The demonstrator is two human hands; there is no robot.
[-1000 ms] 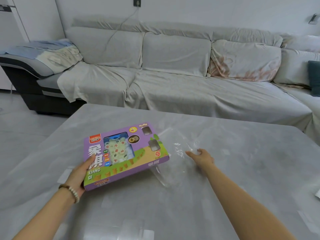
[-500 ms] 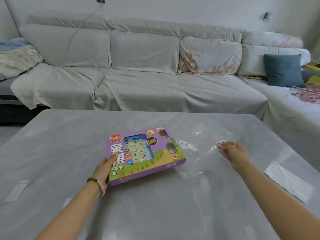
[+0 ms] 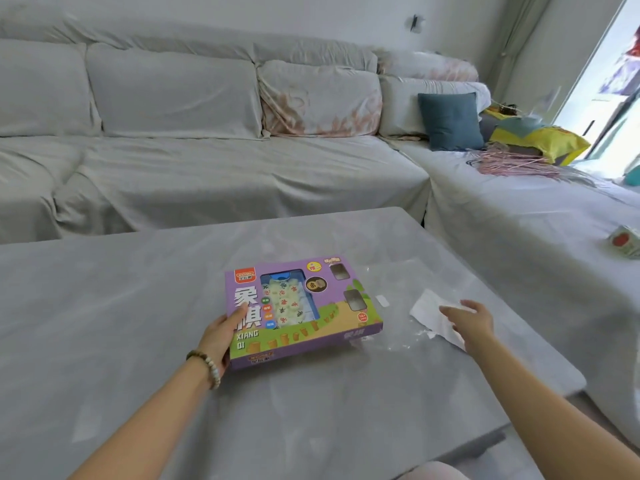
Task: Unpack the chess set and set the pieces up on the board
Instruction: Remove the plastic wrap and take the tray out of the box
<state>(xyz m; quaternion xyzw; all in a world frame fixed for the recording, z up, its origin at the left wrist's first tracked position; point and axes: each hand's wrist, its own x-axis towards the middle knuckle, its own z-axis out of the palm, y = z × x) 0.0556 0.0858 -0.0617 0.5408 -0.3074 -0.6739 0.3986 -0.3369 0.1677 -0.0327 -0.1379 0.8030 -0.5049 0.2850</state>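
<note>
Film (image 3: 408, 341), apparently, has been drawn right of the chess box (image 3: 301, 310) by the open-fingered right hand (image 3: 472, 322), so the closed box, gripped on the table (image 3: 138, 306) by the left hand (image 3: 221, 336), can be opened.

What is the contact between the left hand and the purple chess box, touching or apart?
Touching. The head view shows the left hand gripping the purple chess box at its left edge, thumb lying on the lid.

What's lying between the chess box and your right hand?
Head view: clear plastic wrap and a white paper slip lie between chess box and right hand.
</note>
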